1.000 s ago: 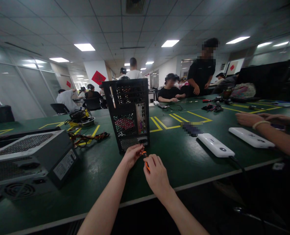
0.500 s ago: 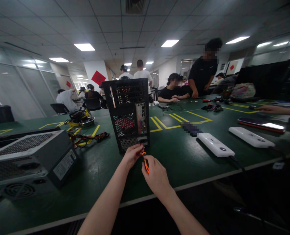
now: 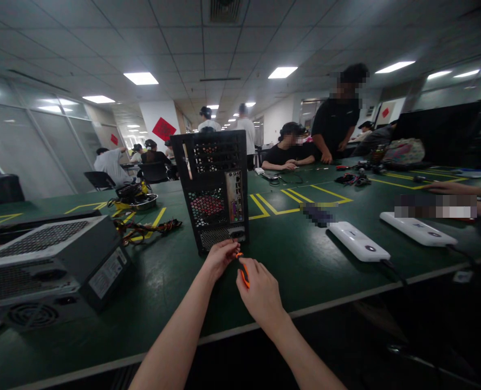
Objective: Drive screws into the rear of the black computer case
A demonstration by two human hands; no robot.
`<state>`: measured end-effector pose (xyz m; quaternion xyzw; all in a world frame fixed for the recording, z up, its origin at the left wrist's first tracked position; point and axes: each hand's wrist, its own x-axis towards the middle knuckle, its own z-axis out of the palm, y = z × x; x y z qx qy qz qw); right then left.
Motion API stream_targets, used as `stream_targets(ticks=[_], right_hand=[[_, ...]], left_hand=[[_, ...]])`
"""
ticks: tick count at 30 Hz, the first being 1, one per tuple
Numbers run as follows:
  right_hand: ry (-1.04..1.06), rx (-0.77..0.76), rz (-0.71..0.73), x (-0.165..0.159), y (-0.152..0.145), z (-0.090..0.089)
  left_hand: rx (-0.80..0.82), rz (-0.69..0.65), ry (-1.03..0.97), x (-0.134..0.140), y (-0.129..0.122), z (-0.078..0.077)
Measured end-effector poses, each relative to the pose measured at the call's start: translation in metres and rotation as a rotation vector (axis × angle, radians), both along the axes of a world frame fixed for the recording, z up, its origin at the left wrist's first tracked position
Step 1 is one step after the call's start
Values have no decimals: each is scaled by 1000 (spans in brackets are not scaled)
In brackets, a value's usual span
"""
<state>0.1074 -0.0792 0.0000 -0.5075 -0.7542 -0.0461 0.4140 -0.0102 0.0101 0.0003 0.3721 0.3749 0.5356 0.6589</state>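
A black computer case [image 3: 216,187] stands upright on the green table, its rear panel with slots and ports towards me. My right hand [image 3: 260,290] is closed around an orange and black screwdriver [image 3: 245,275], whose handle shows between thumb and fingers. At the foot of the case, my left hand [image 3: 221,259] pinches at the screwdriver's front end, near the power socket [image 3: 237,235]. What lies between the left fingertips is too small to make out.
Two grey power supplies [image 3: 62,260] sit at the left, with bundled cables [image 3: 151,230] behind them. White power banks [image 3: 358,241] with black leads lie right of the case. A co-worker's hand [image 3: 447,187] rests at the far right, and other people occupy the background.
Both hands stay at the foot of the case. The screwdriver handle has turned slightly in my right hand, showing more black. A standing person in the background has turned.
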Motion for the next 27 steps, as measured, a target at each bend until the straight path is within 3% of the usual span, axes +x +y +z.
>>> stream_targets(ticks=[5, 10, 18, 27], right_hand=[[-32, 33, 9, 0, 0, 0], [36, -49, 29, 0, 0, 0], [-86, 15, -4, 0, 1, -1], [45, -36, -27, 0, 1, -2]], left_hand=[[4, -13, -23, 0, 0, 0], [1, -12, -32, 1, -2, 1], [16, -5, -18, -1, 2, -4], [-2, -9, -7, 1, -1, 1]])
